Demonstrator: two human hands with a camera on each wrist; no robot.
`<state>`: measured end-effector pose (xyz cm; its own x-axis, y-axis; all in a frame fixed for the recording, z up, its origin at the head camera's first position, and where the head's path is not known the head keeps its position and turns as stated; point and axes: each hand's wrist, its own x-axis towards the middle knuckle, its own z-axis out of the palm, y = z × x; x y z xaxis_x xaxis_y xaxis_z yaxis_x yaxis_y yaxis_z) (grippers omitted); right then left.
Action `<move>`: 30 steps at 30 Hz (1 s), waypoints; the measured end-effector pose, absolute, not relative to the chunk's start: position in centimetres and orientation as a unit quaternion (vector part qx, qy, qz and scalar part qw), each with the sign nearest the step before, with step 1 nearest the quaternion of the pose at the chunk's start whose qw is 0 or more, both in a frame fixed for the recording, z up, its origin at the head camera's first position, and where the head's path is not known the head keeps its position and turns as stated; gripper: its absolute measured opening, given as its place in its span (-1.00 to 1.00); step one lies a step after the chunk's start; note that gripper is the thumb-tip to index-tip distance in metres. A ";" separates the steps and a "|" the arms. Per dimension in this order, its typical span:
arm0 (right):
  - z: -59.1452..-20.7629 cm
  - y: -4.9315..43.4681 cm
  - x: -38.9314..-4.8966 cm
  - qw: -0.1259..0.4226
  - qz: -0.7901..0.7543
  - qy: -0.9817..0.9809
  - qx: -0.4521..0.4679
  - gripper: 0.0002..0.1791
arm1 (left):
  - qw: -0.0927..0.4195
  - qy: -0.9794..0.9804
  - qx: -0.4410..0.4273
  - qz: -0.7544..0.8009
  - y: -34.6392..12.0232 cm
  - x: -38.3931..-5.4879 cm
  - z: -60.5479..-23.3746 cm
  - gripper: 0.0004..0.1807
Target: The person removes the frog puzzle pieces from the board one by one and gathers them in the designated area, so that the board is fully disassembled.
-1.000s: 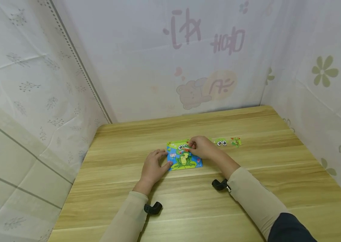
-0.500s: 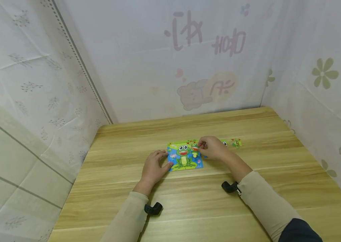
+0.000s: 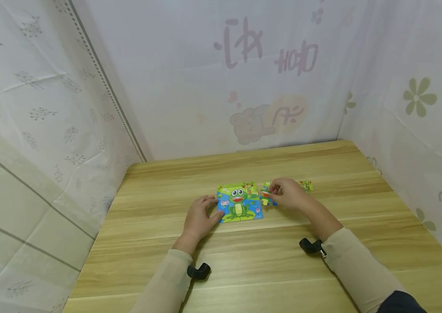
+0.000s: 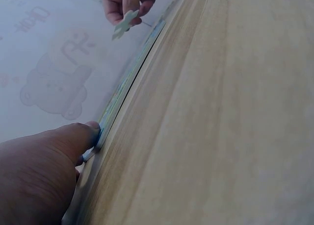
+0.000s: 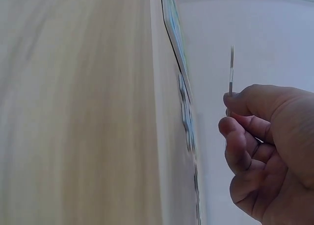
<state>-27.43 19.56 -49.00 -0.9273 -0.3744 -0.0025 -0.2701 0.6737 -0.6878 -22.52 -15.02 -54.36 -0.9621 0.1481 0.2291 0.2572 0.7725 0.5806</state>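
Observation:
My left hand [image 3: 200,219] rests at the left side of a flat frog picture puzzle board [image 3: 238,211], thumb at its lower left corner and fingers along its edge. In the left wrist view the thumb [image 4: 73,139] touches the board's end. To the right of the board, my right hand [image 3: 289,193] pinches a small puzzle piece [image 3: 265,194] printed with part of the frog's red mouth. The right wrist view shows this puzzle piece [image 5: 231,70] edge-on between thumb and finger, raised above the table. Its knobbed outline shows beyond the board in the left wrist view.
More loose puzzle pieces [image 3: 307,185] lie in a row right of the board, partly hidden by my right hand. The wood-grain table [image 3: 244,269] ends at the back against a printed white curtain [image 3: 182,87]. Black wrist cameras [image 3: 199,271] sit on both sleeves.
From above the board, my right hand has carried the pinched puzzle piece to the right, past the board's edge. The frog's face on the board is now uncovered. My left hand stays put.

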 end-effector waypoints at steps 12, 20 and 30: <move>-49.6 23.4 -27.0 0.057 -0.341 0.924 -0.164 -0.94 | 0.094 -0.937 -0.111 -0.317 -15.0 -22.4 -54.4 -0.48; -49.9 24.4 -26.7 0.050 -0.330 0.930 -0.151 -0.94 | 0.095 -0.937 -0.110 -0.317 -15.0 -22.5 -54.4 -0.48; -50.2 25.9 -26.4 0.040 -0.330 0.933 -0.140 -0.91 | 0.099 -0.937 -0.113 -0.316 -15.0 -22.5 -54.6 -0.48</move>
